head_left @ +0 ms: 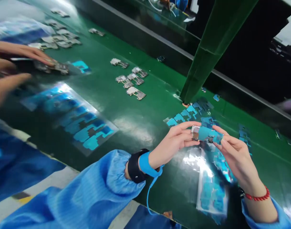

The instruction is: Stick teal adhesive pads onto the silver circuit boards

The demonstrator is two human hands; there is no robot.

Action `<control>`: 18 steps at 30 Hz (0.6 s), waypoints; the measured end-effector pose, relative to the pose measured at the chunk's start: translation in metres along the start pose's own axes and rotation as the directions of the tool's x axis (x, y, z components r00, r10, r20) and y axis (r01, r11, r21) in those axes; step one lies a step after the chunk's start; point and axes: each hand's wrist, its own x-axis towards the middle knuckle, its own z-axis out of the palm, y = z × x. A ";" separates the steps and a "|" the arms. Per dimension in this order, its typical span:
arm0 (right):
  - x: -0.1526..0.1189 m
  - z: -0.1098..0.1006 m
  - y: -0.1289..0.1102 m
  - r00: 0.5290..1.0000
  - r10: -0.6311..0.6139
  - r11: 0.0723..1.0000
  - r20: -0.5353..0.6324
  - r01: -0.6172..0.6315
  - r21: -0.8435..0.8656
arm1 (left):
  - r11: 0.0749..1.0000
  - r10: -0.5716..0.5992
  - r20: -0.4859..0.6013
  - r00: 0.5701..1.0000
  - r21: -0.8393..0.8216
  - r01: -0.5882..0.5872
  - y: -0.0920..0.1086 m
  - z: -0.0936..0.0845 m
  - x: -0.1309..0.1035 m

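Note:
My left hand (168,144) grips the left end of a small circuit board (195,133) between thumb and fingers, above the green bench. A blue film (204,133) lies over much of the board's upper face. My right hand (239,156) pinches the right end, where film and board edge meet; I cannot tell which of them its fingertips hold. Below the hands is a clear sheet with blue film cut-outs (211,194), blurred by glare. Another sheet of blue cut-outs (183,115) lies just behind my left hand.
Several bare circuit boards (136,92) lie mid-bench, more (64,39) at the far left. A co-worker's hands (21,54) handle a board at left, near a large blue-film sheet (88,127). A green post (207,51) rises behind my hands. A blue cord (149,194) hangs from my left wrist.

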 end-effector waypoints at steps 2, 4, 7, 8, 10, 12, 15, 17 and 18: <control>0.000 0.000 0.000 1.000 0.002 1.000 -0.007 -0.002 -0.015 | 0.999 -0.011 0.056 0.998 -0.033 0.013 -0.001 -0.002 -0.001; 0.000 0.000 0.000 1.000 0.002 1.000 -0.009 -0.002 -0.025 | 0.999 -0.015 0.095 0.995 -0.051 0.020 -0.002 -0.003 -0.002; -0.002 0.001 0.000 1.000 0.010 0.999 -0.006 -0.010 -0.041 | 0.998 -0.024 0.118 0.993 -0.052 0.030 -0.001 -0.003 -0.004; -0.002 0.001 0.000 1.000 0.009 0.999 -0.005 -0.009 -0.046 | 0.999 -0.024 0.120 0.992 -0.044 0.030 -0.001 -0.003 -0.004; -0.002 0.002 0.000 1.000 -0.001 0.999 -0.001 0.001 -0.050 | 1.000 -0.020 0.113 0.993 -0.016 0.022 0.000 -0.003 -0.006; -0.002 0.002 0.000 1.000 -0.010 0.999 0.000 0.010 -0.053 | 1.000 -0.011 0.098 0.995 0.008 0.010 0.000 -0.002 -0.006; -0.001 0.003 0.001 0.999 -0.017 0.996 -0.029 0.014 -0.084 | 1.000 -0.005 0.081 0.997 0.004 0.005 0.001 0.001 -0.006; 0.000 0.004 0.001 0.998 -0.022 0.994 -0.053 0.016 -0.108 | 1.000 -0.001 0.076 0.997 -0.011 0.001 0.001 0.003 -0.007; 0.000 0.004 0.001 0.998 -0.026 0.993 -0.061 0.019 -0.115 | 1.000 0.001 0.074 0.997 -0.012 0.000 0.001 0.003 -0.007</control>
